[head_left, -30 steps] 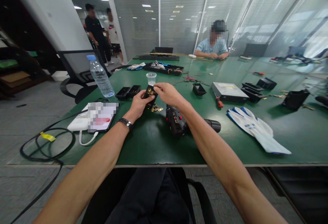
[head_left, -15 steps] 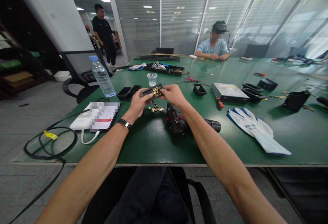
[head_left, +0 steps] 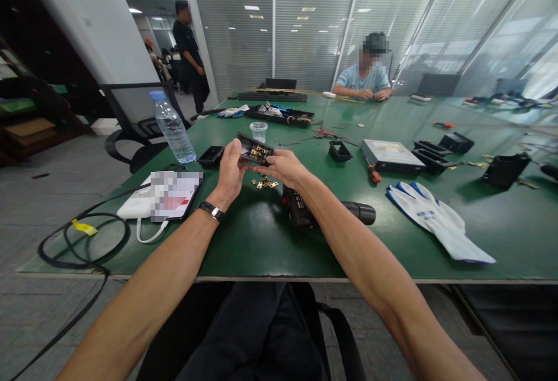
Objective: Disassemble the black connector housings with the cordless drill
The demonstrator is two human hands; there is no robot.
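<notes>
Both my hands hold a black plastic housing (head_left: 249, 147) with brass terminal pieces set inside it, raised above the table. My left hand (head_left: 231, 167) grips its left end, thumb along the near side. The fingers of my right hand (head_left: 285, 167) close on its right end, thumb on top. Below the housing lies a small pile of loose brass pieces (head_left: 264, 183). A black cordless drill (head_left: 300, 209) rests on its side, partly hidden under my right forearm. Behind the housing stands a clear plastic cup (head_left: 258, 132).
Left are a water bottle (head_left: 173, 128), a phone (head_left: 187, 195) with a white power bank (head_left: 136, 202), and a coiled cable (head_left: 85, 265). Right lie a white-blue glove (head_left: 429, 215), a metal-topped box (head_left: 387, 157) and black housings (head_left: 503, 171). A person (head_left: 364, 79) sits across the table.
The housing has been turned and tilted, so its inside shows more. My left thumb has shifted to its left end, and my right hand has moved slightly left and lower.
</notes>
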